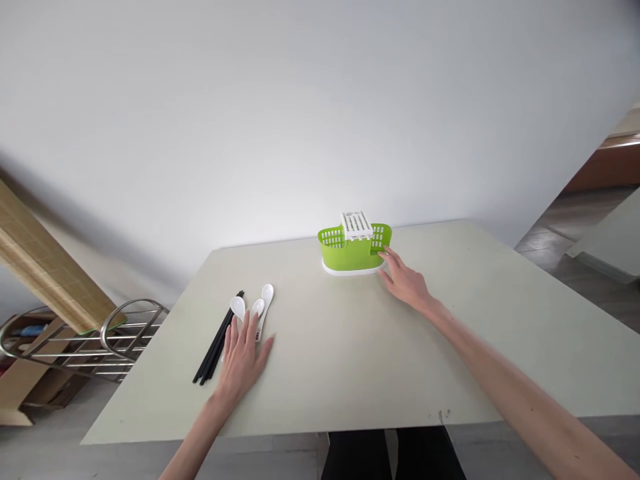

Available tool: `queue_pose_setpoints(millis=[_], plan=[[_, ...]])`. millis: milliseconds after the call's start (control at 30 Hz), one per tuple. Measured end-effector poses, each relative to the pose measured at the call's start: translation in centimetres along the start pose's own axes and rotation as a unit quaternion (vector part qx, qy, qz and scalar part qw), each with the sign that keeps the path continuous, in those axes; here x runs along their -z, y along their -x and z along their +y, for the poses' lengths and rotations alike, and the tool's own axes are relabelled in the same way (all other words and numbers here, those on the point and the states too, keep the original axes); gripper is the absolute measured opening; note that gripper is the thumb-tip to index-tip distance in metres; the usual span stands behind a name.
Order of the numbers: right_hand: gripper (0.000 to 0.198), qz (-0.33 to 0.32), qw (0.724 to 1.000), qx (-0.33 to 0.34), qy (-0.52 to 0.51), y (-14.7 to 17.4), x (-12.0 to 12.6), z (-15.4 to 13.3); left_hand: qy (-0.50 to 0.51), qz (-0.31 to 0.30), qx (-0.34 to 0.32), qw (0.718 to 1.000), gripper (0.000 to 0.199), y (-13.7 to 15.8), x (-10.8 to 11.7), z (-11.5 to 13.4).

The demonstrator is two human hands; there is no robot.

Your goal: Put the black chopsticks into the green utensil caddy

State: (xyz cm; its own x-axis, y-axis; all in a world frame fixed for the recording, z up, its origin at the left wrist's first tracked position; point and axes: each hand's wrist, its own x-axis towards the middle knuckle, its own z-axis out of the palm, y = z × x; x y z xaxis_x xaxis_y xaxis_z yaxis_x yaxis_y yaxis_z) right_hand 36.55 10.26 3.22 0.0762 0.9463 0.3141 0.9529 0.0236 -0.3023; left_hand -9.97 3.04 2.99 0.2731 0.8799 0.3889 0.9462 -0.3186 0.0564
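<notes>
Palm down and fingers stretched out, my left hand (245,357) lies over the handles of several white spoons (268,293) and hides part of them. Just left of it, a bundle of black chopsticks (210,363) rests slantwise on the table. My right hand (404,280) is at the right end of a green utensil basket (353,255), fingers apart, with the fingertips at its lower right side. Whether they touch it I cannot tell. The basket stands upright on a white base and carries a white slatted piece (357,225) across its top.
The pale table (340,373) backs onto a white wall (300,120). Left of the table stand a metal rack (90,353), a cardboard box (30,380) and a leaning tan board (45,260). The table's front edge is close to my legs (357,457).
</notes>
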Motion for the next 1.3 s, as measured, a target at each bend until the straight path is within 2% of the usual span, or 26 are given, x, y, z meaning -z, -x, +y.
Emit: queue_pose_setpoints(millis=[200, 367, 500, 600, 667, 900, 1033, 1167, 1300], plan=[[0.062, -0.006, 0.999, -0.008, -0.034, 1.8, 0.6, 2.0, -0.028, -0.048, -0.027, 0.998, 0.072, -0.5, -1.1, -0.8], [0.071, 0.037, 0.996, -0.01, -0.082, 6.8, 0.6, 4.0, -0.022, -0.052, -0.056, 0.997, 0.074, -0.4, -1.2, 0.4], [0.067, 0.061, 0.994, -0.057, -0.064, 11.3, 0.1, 6.5, -0.022, -0.039, -0.09, 0.995, 0.07, -0.4, -2.0, 3.5], [0.062, 0.076, 0.989, -0.115, -0.048, 13.3, -0.6, 8.0, -0.004, -0.031, -0.126, 0.992, 0.069, -0.9, -2.8, 7.4], [0.059, 0.076, 0.988, -0.128, -0.044, 13.7, -1.1, 8.5, 0.015, -0.034, -0.154, 0.987, 0.07, -1.5, -3.5, 10.6], [0.054, 0.058, 0.99, -0.1, -0.076, 13.1, -0.7, 8.1, 0.081, -0.07, -0.215, 0.971, 0.072, -3.7, -6.1, 21.9], [0.05, 0.055, 0.985, -0.037, -0.161, 11.7, 0.0, 6.2, 0.106, -0.094, -0.234, 0.962, 0.072, -4.0, -6.6, 26.0], [0.045, 0.054, 0.979, 0.041, -0.193, 7.9, 0.0, 3.1, 0.1, -0.104, -0.246, 0.959, 0.075, -3.3, -6.2, 26.6], [0.041, 0.001, 0.989, 0.086, -0.118, 3.5, -0.8, -0.2, 0.072, -0.087, -0.237, 0.965, 0.078, -2.0, -5.1, 24.4]])
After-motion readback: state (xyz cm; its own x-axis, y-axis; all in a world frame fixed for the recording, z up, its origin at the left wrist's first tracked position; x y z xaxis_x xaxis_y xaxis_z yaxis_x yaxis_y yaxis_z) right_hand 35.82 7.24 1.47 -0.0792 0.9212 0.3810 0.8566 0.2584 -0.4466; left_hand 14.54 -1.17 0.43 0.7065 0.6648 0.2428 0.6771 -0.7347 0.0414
